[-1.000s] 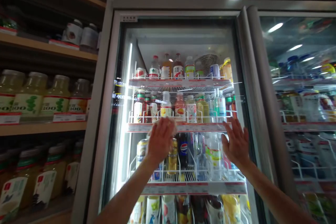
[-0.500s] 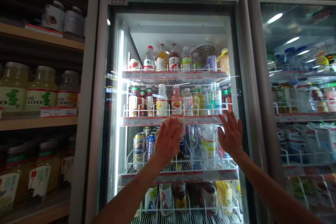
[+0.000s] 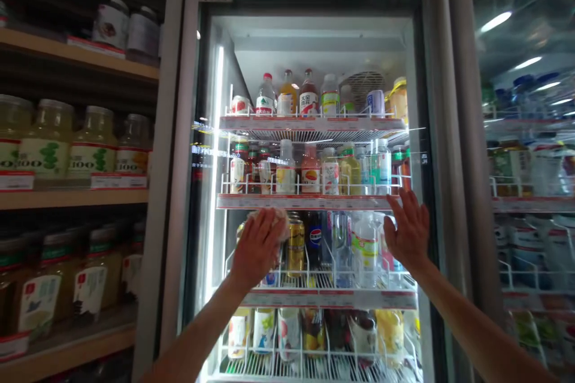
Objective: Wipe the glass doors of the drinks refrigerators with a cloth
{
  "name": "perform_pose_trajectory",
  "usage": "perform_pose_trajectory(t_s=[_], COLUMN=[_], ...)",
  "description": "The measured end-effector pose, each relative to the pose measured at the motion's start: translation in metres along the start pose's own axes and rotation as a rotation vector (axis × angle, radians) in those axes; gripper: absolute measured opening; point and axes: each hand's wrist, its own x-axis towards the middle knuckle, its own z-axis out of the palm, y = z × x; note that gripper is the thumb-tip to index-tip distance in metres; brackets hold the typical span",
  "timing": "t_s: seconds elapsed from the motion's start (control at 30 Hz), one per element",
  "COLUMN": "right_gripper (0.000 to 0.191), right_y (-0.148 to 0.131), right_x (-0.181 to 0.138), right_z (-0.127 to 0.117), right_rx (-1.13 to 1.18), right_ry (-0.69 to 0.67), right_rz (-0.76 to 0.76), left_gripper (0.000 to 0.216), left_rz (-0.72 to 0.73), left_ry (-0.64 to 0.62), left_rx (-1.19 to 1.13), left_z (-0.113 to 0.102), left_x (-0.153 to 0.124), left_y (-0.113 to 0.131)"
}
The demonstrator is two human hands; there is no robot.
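My left hand (image 3: 258, 248) presses a pale crumpled cloth (image 3: 275, 215) against the glass door (image 3: 314, 42) of a lit drinks fridge; the fingers curl over the cloth at the level of the third shelf. My right hand (image 3: 408, 230) lies flat on the same glass near the door's right edge, fingers spread, holding nothing. Behind the glass stand rows of bottles (image 3: 309, 170) and cans (image 3: 295, 245) on white wire shelves.
Wooden shelves (image 3: 72, 197) at the left carry large jars of pale drink (image 3: 92, 143) with red price tags. A second glass-door fridge (image 3: 530, 131) stands at the right, beyond the grey door post (image 3: 462, 131).
My left hand with the cloth slid right across the glass, then back left and slightly down. My right hand stayed flat in nearly the same spot. The view shifted a little.
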Motion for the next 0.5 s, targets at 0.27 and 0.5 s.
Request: perform_pose_trajectory(t_s=[0.27,0.5], right_gripper=[0.053,0.05], right_y=[0.001,0.001], right_x=[-0.001,0.0], right_z=[0.002,0.001], right_rx=[0.0,-0.015], right_ry=[0.005,0.022], right_rz=[0.009,-0.005], left_gripper=[0.062,0.067], left_rz=[0.179,-0.209], left_ry=[-0.109,0.097], left_rx=[-0.044,0.037], left_z=[-0.011,-0.004], left_x=[-0.043,-0.021], left_y=[-0.005,0.004])
